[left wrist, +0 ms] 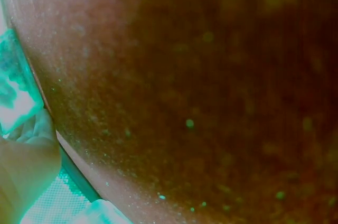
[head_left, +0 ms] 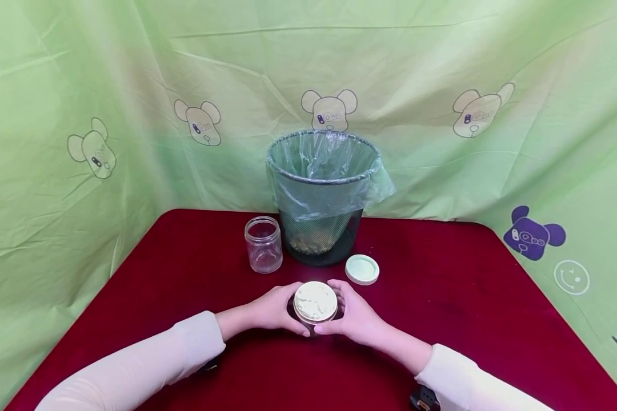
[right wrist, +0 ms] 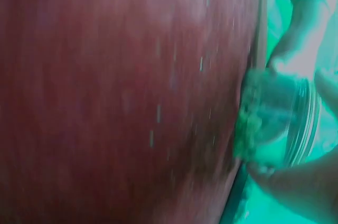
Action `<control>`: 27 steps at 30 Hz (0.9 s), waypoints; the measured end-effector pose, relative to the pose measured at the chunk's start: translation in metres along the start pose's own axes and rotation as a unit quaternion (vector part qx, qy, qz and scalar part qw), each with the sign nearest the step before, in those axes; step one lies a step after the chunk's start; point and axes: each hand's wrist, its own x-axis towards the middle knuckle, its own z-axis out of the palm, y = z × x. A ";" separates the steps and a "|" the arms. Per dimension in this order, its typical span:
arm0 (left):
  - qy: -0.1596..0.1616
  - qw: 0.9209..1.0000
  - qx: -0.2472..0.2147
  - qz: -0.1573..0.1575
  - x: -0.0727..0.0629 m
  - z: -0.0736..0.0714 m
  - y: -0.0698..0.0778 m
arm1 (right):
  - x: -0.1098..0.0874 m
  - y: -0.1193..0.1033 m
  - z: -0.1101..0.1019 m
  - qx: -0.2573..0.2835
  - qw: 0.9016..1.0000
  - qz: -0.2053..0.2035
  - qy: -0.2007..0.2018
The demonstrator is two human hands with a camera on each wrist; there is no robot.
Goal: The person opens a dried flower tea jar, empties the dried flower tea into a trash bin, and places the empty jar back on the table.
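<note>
A round jar (head_left: 315, 302) stands in front of me, its mouth showing a white, lumpy surface. My left hand (head_left: 276, 308) holds it from the left and my right hand (head_left: 359, 315) from the right, thumbs nearly meeting at the near side. In the right wrist view, the clear wall and ridged rim of the jar (right wrist: 274, 118) show between both hands, with blurred bits inside. The left wrist view is mostly dark tablecloth. Behind the left hand is a clear open glass jar (head_left: 264, 254); a pale round lid (head_left: 362, 269) lies beyond the right hand.
A black mesh waste bin (head_left: 321, 228) with a clear plastic liner (head_left: 334, 197) stands at the back, some crumbly matter at its bottom. A dark red cloth (head_left: 468, 302) covers the table. Green printed curtains (head_left: 401, 74) hang behind and at the sides.
</note>
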 end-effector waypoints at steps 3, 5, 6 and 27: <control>0.002 1.000 0.003 -0.001 0.000 0.000 0.000 | -0.004 -0.002 0.009 -0.029 0.998 0.023 0.055; 0.003 1.000 0.004 0.000 0.000 0.000 -0.001 | -0.005 -0.003 0.015 -0.040 0.995 0.035 0.082; 0.003 1.000 0.005 0.001 0.000 0.001 -0.001 | -0.005 -0.004 0.017 -0.044 0.994 0.040 0.091; 0.000 1.000 0.005 0.000 0.000 0.000 0.000 | 0.004 0.008 0.002 -0.037 0.999 -0.008 0.009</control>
